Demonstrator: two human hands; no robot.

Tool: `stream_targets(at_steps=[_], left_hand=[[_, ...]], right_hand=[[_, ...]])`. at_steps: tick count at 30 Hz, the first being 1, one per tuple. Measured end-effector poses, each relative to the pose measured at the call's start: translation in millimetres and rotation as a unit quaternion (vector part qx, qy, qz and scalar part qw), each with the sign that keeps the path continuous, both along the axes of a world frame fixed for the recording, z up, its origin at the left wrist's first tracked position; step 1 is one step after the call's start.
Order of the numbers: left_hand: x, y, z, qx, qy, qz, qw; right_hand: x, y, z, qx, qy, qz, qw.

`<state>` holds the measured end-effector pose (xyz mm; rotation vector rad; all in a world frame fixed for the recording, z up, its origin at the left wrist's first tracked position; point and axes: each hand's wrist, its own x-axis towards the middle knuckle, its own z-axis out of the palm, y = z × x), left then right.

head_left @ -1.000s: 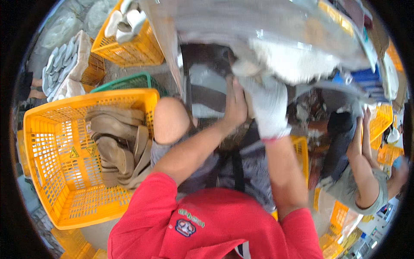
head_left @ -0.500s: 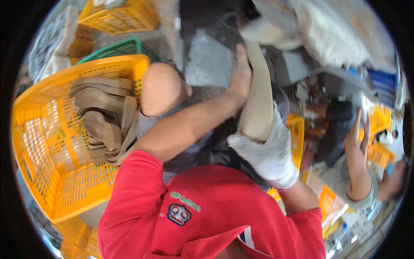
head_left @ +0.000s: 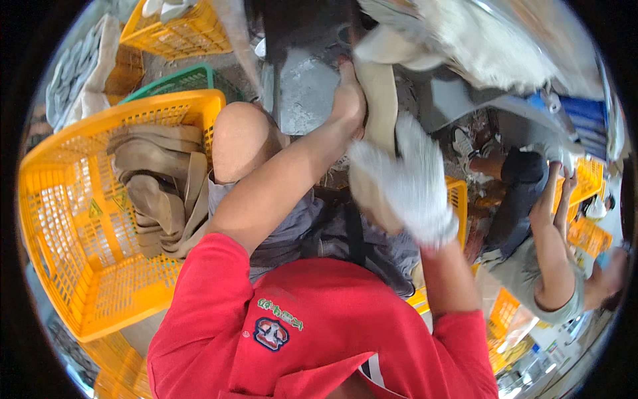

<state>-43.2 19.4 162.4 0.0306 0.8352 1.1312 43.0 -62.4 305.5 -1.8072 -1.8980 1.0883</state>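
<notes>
A long tan shoe sole (head_left: 381, 100) stands up in front of me, its far end beside a white padded part. My bare left hand (head_left: 349, 100) grips its left edge, with the thumb along the side and the other fingers hidden. My right hand (head_left: 412, 183), in a white knitted glove, lies over the near part of the sole. Its fingers are spread and blurred by motion, so contact cannot be made out.
On my left a yellow basket (head_left: 60, 159) holds several brown soles (head_left: 156, 199). Behind it are a green basket (head_left: 179, 85) and another yellow crate (head_left: 176, 33). Fluffy white material (head_left: 492, 56) hangs at the upper right. A co-worker (head_left: 551, 266) sits on the right.
The sole has shifted slightly left and away from me with my left hand. My gloved right hand has let go of its near end and moved up along it, fingers spreading.
</notes>
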Motion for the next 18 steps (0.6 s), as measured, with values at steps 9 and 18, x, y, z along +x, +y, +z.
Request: stream_targets(at_steps=[9, 18], left_hand=[[-17, -26, 20, 0.146, 0.239, -0.144, 0.949], [-389, -186, -18, -0.189, 0.817, 0.3, 0.454]], right_hand=[[54, -41, -17, -0.036, 0.056, 0.058, 0.996], [231, -142, -83, -0.001, -0.039, -0.115, 0.993]])
